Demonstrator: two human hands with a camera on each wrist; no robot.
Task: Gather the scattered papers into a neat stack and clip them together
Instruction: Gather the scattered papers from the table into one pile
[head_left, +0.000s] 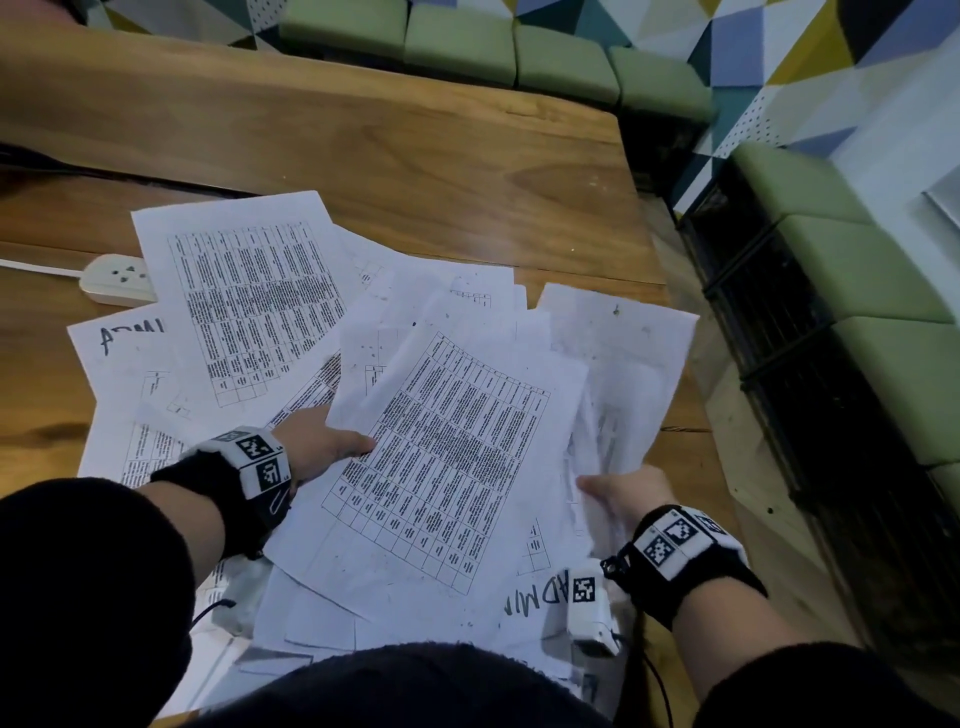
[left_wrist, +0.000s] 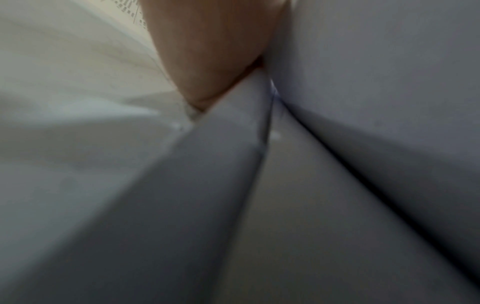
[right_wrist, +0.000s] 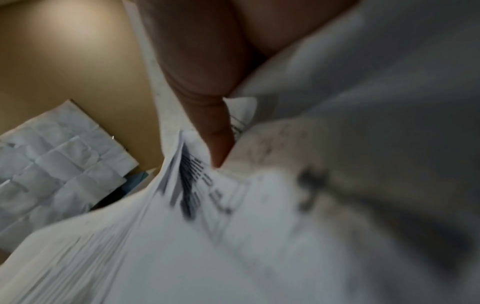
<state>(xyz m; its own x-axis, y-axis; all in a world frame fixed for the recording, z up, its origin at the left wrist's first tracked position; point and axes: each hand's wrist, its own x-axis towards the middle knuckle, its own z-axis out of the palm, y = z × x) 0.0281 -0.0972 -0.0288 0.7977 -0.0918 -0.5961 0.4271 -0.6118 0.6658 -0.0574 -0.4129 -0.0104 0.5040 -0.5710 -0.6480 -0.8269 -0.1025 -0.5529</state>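
You are gripping a loose bundle of papers (head_left: 457, 447) at centre frame: your left hand (head_left: 322, 447) is pinching its left edge, thumb on top, and your right hand (head_left: 628, 493) is clutching its lower right edge. More sheets are lying fanned over the wooden worktop (head_left: 415, 171), one covering part of a white power strip (head_left: 117, 280) at the left.

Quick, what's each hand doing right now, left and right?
Left hand: grips the left edge of the gathered papers, thumb on top.
Right hand: grips their right edge, fingers tucked among the sheets.
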